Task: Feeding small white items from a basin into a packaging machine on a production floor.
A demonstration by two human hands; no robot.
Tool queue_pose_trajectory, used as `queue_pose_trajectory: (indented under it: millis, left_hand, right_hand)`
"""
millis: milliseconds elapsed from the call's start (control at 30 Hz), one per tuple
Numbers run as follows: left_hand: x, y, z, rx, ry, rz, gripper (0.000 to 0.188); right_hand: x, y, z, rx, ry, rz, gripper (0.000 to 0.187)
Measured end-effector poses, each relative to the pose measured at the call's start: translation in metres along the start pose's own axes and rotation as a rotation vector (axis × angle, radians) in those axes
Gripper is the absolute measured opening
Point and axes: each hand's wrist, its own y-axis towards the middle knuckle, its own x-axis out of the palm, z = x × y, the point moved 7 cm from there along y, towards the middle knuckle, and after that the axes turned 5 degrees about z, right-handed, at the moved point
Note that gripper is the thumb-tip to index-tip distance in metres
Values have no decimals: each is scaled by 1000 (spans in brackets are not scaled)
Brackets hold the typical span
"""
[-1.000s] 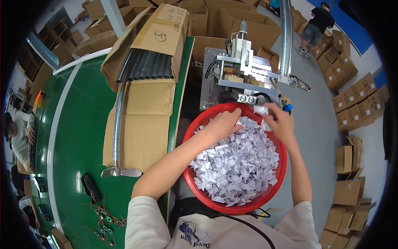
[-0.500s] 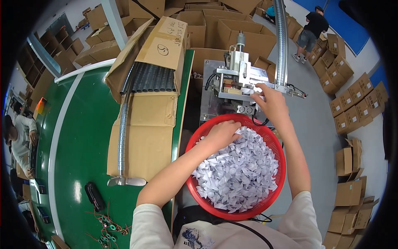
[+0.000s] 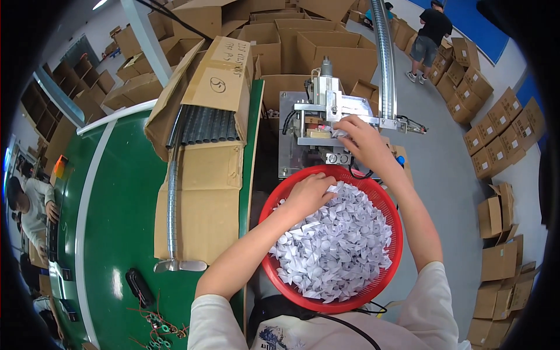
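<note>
Compared with a second ago, when it was held over the far rim of the basket, the right hand point(image 3: 363, 143) has been moved forward to the front of the metal machine point(image 3: 325, 108), while the left hand point(image 3: 309, 195) has been kept on the far left part of the pile point(image 3: 332, 248). A small white piece point(image 3: 338, 133) is held at the machine's bars between the right thumb and fingertips, which are nearly closed on it. The left fingers are half bent, with their tips resting among the loose pieces; whether one is gripped there cannot be told. The pieces look like small folded scraps, white with pointed corners and bluish shadows, and are heaped in a round red basket point(image 3: 326, 305) with a slotted wall, placed just in front of the machine, between the forearms. To the left, a green table point(image 3: 128, 204) is covered in part by an open cardboard box point(image 3: 224, 81), in which grey tubes point(image 3: 210, 125) are stacked. A long metal strip point(image 3: 172, 204) is laid along its flap, and a black case point(image 3: 138, 287) and some wired parts point(image 3: 160, 329) are set nearer. On the right, cartons point(image 3: 499, 125) are stacked along the wall beside a grey floor point(image 3: 446, 157), and a standing person point(image 3: 433, 32) is seen beyond them.
</note>
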Motion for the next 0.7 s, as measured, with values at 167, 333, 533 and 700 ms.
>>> queue_pose_trajectory:
  millis: [167, 333, 533, 700]
  left_hand:
    - [-17, 2, 19, 89, -37, 86, 24]
    - [-73, 12, 52, 293, -7, 428, 27]
    - [-98, 61, 60, 356, 327, 526, 28]
    - [-89, 77, 57, 324, 508, 412, 26]
  right_hand:
    - [-8, -8, 4, 67, 93, 76, 30]
    - [-44, -59, 4, 86, 51, 205, 30]
    - [-37, -138, 20, 284, 103, 26, 27]
    - [-19, -185, 32, 469, 178, -84, 27]
